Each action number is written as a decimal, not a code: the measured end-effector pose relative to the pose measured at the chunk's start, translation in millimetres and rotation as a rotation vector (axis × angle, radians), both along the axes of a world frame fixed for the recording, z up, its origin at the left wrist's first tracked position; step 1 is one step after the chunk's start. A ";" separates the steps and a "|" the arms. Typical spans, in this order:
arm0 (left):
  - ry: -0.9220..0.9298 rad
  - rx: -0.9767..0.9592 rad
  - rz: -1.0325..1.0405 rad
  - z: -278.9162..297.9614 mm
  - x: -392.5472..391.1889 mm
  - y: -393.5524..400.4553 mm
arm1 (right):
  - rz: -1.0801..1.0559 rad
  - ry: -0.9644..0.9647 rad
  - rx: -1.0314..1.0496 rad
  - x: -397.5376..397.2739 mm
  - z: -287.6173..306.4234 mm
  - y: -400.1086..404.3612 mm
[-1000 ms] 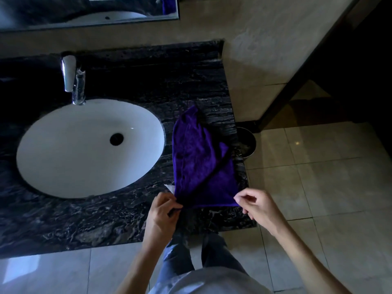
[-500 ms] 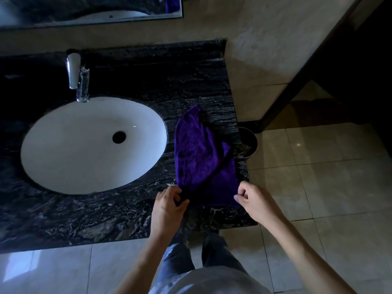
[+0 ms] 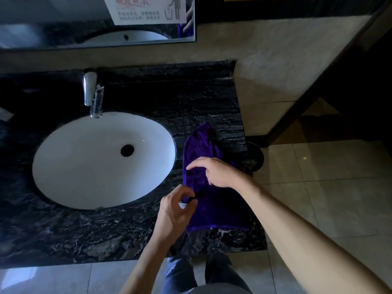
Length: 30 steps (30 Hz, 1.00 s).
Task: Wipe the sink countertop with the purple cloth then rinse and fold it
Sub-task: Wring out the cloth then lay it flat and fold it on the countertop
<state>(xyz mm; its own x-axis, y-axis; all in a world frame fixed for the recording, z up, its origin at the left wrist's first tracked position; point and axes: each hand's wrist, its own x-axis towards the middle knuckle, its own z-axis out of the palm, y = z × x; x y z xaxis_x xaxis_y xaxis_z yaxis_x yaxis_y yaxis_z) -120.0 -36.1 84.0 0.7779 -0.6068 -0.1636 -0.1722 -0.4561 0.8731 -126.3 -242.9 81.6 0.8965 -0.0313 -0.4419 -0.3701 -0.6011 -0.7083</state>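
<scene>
So the fuzzy purple microfibre cloth [image 3: 212,200] is lying on the black veined marble surface [image 3: 89,236], just right of the white oval ceramic sink basin [image 3: 84,166], bunched to a point at the far end and flatter with a straight hemmed edge at the near end. The left hand [image 3: 172,213] is sitting at the cloth's left edge, thumb and curled fingers [image 3: 192,201] pinching the cloth right by a little white tag. The right hand [image 3: 216,171] is hovering over the middle of the cloth with its fingers loosely spread and pointing left, fingertips at the cloth; can't really tell if they're actually gripping anything. A shiny chrome faucet [image 3: 92,92] is standing at the back rim of the basin, spout leaning over it. A dark round drain hole [image 3: 127,150] is sitting in the basin. Past the right edge of the surface a round dark metal bin [image 3: 256,158] is peeking out on the glossy beige floor tiles [image 3: 328,187]. Up top a mirror [image 3: 63,24] is carrying a white paper notice [image 3: 146,9].
</scene>
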 end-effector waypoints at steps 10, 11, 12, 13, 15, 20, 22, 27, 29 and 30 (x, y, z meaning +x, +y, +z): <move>0.145 -0.151 0.081 9.6 35.7 -18.8 | 0.262 0.070 -0.203 35.5 -13.9 -21.7; 0.157 -0.166 0.093 9.4 40.4 -20.4 | 0.264 0.059 -0.203 34.8 -14.1 -24.0; 0.155 -0.176 0.106 8.7 45.5 -22.5 | 0.260 0.047 -0.191 34.4 -14.3 -27.0; 0.143 -0.183 0.121 7.6 50.7 -24.2 | 0.246 0.035 -0.167 33.6 -14.4 -30.3; 0.123 -0.196 0.155 4.9 61.3 -27.4 | 0.177 -0.010 -0.096 30.9 -13.1 -38.7; 0.103 -0.200 0.185 5.0 88.7 -43.7 | -0.130 -0.124 0.097 16.0 1.4 -70.5; 0.097 -0.168 0.196 4.4 102.5 -55.8 | -0.232 -0.135 0.130 7.8 5.6 -87.1; 0.045 -0.038 0.179 -4.2 139.3 -93.5 | -0.446 -0.204 0.231 -7.5 4.4 -124.8; 0.006 0.056 0.143 -10.8 154.0 -112.1 | -0.546 -0.227 0.287 -11.1 -0.4 -136.1; -0.023 0.097 0.110 -14.4 161.0 -121.7 | -0.592 -0.231 0.313 -12.1 -3.5 -140.2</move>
<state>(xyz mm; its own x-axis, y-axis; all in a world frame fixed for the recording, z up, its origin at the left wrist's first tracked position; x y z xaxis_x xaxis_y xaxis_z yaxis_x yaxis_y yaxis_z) 41.0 -157.8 69.5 0.8429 -0.5000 -0.1989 -0.1362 -0.5557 0.8202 -138.4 -383.1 78.1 0.8400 -0.4450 -0.3104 -0.3915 -0.1011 -0.9146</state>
